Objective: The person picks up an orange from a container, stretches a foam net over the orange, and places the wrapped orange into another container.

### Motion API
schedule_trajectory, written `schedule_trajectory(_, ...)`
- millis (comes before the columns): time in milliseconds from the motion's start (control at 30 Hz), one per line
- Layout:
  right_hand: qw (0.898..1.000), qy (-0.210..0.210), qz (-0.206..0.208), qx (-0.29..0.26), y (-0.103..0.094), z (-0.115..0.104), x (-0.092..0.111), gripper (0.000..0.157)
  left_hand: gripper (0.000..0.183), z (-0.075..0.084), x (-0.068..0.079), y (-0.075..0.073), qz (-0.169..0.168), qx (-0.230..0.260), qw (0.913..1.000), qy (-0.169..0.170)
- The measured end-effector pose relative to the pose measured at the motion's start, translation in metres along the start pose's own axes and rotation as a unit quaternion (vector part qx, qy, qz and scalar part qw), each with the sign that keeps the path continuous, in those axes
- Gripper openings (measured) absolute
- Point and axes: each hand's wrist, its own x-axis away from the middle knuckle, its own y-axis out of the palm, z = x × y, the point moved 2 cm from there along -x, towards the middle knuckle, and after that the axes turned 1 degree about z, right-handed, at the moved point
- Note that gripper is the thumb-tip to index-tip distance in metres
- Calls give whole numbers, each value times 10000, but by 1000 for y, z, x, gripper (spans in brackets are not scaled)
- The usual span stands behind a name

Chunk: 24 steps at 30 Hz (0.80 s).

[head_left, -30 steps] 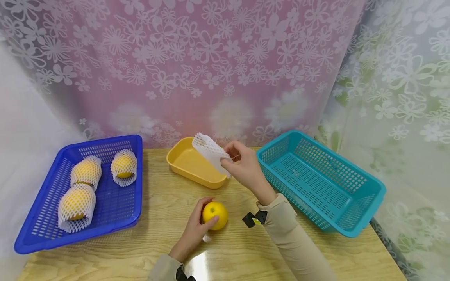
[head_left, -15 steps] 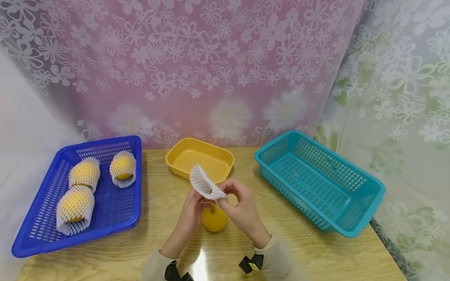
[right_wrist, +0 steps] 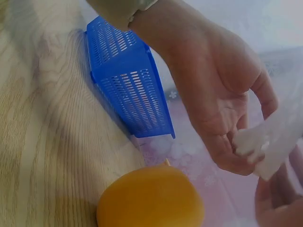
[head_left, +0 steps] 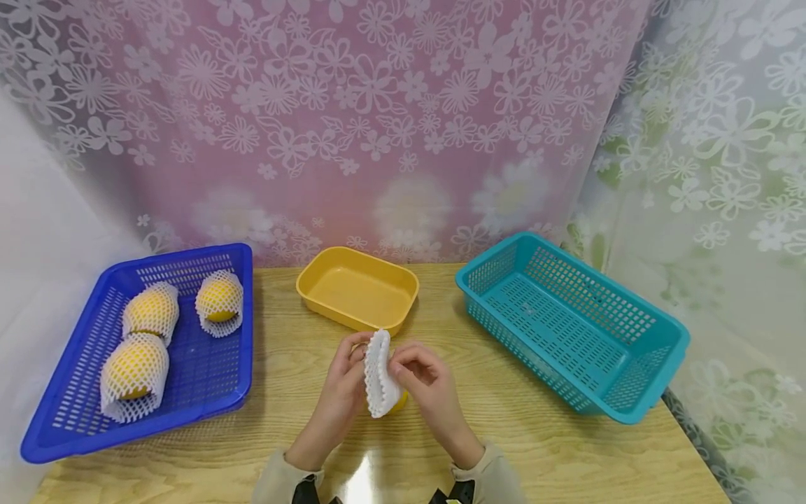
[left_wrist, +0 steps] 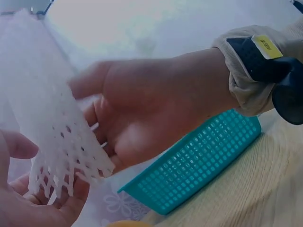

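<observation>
Both hands hold a white foam fruit net (head_left: pixel 380 378) over the table, its mouth turned up toward the head camera. The left hand (head_left: pixel 343 388) grips its left side, thumb and fingers at the mesh edge (left_wrist: pixel 66 161). On the opposite side, the right hand (head_left: pixel 434 392) pinches it between thumb and fingers. Under the net sits a bare orange (right_wrist: pixel 151 198) on the wood, mostly hidden in the head view and touched by neither hand.
At left, a blue basket (head_left: pixel 208 378) contains 3 fruits in foam nets (head_left: pixel 135 371). A yellow tray (head_left: pixel 355 283) stands behind the hands. A teal basket (head_left: pixel 567 322) lies at right, near the table's edge. A floral curtain (head_left: pixel 403 126) hangs behind.
The right hand has brought the net from over the yellow tray down toward the orange. The left hand has let go of the orange and taken the net, which has turned upright.
</observation>
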Motion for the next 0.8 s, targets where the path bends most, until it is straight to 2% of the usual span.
schedule_trajectory(33,9995,280,165,26,0,1,1,6,26,1,1,1,-46,-61,9999,67)
schedule_trajectory(167,9907,1286,434,135,1,2,2,25,23,3,2,3,-194,-197,9994,218)
schedule_trajectory(300,9757,2160,284,-235,2,1,2,35,27,5,3,4,-395,-284,9978,445)
schedule_trajectory(367,9654,2520,103,-665,1,1,2,33,29,6,3,4,-490,-259,9970,546)
schedule_trajectory(433,9498,2853,-126,-1275,-1,3,3,28,32,7,3,5,-558,-244,9964,590)
schedule_trajectory(500,9274,3178,-366,-1938,-3,5,3,24,34,9,4,6,-591,-207,9962,603)
schedule_trajectory(567,9027,3421,-644,-2529,-4,7,4,23,33,13,6,8,-659,-279,9947,734)
schedule_trajectory(633,8838,3573,-855,-2897,-5,9,4,24,34,18,7,11,-691,-493,9918,957)
schedule_trajectory(700,8710,3607,-969,-3191,-5,10,5,27,39,23,9,13,-706,-686,9884,1159)
schedule_trajectory(733,8683,3576,-988,-3292,-5,10,5,28,42,25,10,14,-697,-778,9871,1213)
schedule_trajectory(800,8625,3536,-851,-3519,-6,9,5,29,45,27,11,14,-656,-715,9900,1025)
